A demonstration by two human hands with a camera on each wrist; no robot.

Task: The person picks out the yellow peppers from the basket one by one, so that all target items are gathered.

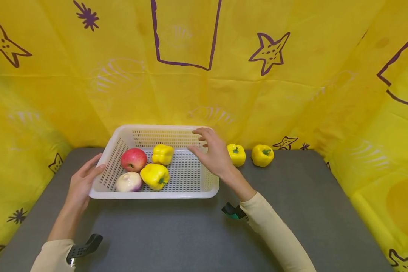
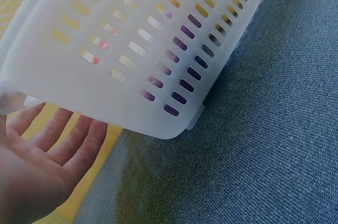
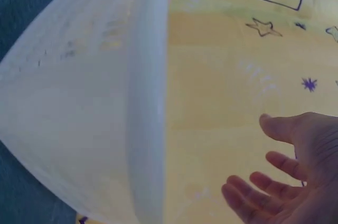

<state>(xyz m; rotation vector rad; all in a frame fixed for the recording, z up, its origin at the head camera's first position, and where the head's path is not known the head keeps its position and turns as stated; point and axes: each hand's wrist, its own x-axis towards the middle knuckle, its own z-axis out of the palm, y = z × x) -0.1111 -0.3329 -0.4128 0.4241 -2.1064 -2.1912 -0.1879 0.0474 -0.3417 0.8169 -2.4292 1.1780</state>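
A white plastic basket [image 1: 176, 195] with slotted walls stands on the grey table. My left hand [image 1: 79, 185] holds its left rim, thumb over the edge and fingers outside; in the left wrist view the fingers [image 2: 84, 147] show beneath the rim. Inside, toward the left, lie a red apple [image 1: 133, 159], a white and purple onion [image 1: 129, 182] and two yellow bell peppers, one at the back [image 1: 162, 154] and one in front [image 1: 154, 176]. My right hand [image 1: 213, 153] hovers over the right end with thumb and fingers apart, holding nothing; the right wrist view shows the palm [image 3: 311, 182] bare.
Two more yellow bell peppers stand right of the basket, one close behind my right hand [image 1: 237, 155] and another farther right [image 1: 262, 155]. A yellow patterned cloth [image 1: 241, 94] hangs behind and at both sides of the grey table [image 1: 292, 211].
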